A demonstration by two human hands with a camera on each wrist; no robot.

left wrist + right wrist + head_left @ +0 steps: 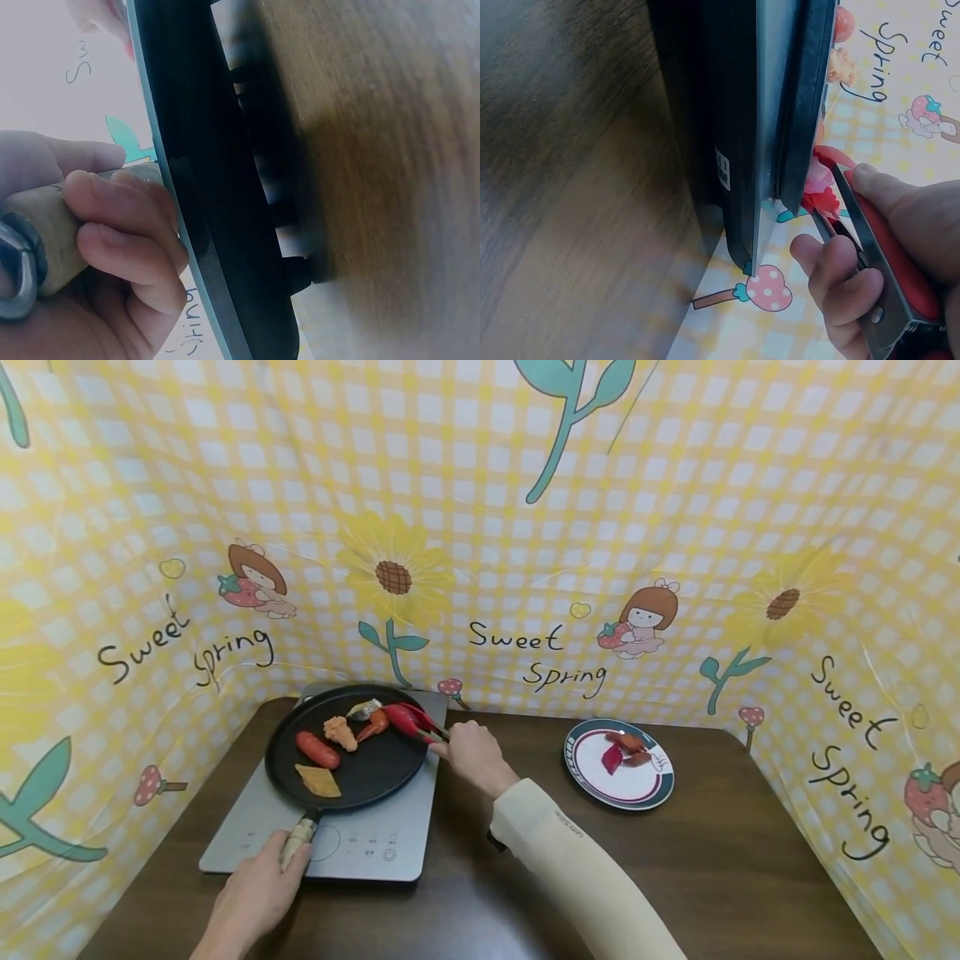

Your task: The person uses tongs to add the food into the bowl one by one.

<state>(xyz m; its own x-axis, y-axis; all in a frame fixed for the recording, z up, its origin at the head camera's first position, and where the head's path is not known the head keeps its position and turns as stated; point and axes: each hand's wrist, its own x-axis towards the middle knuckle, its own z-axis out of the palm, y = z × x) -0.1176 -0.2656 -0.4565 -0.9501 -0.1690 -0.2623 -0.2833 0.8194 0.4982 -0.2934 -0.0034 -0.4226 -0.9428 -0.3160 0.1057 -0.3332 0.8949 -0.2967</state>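
My left hand (262,881) grips the pale handle (56,225) of a black frying pan (360,793). In my right hand (476,756) is a pair of red-tipped tongs (889,255), their tips at the pan's right side. A pinkish piece (819,177) shows by the tips in the right wrist view; whether they pinch it I cannot tell. In the pan lie a red sausage (317,750), a fried chicken piece (341,733), a flat yellowish piece (318,781), an orange shrimp-like piece (377,723) and a silvery piece (365,709).
Under the pan is a silver induction cooker (405,843) on a brown wooden table (480,893). A round plate (581,787) with a green-patterned rim stands to the right, holding a dark red piece (612,760) and brownish pieces (636,745). Yellow checked cloth (487,568) surrounds the table's back and sides.
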